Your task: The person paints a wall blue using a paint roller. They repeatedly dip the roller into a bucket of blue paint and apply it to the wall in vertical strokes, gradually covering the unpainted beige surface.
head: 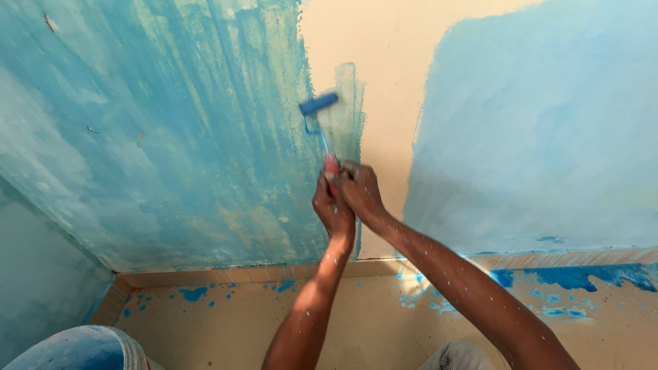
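Gripping the red handle (332,166), mostly hidden, left hand (332,207) and right hand (361,192); blue roller (319,104) blurred

Streaky matt wall (171,137) (wet blue paint)

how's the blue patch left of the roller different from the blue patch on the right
The left patch is deeper teal and streaky, with the cream wall showing through its strokes; the right patch is paler, smoother and more even. The roller, gripped by both the left hand and right hand, works the left patch's edge, away from the right patch. Both reach down to the floor line.
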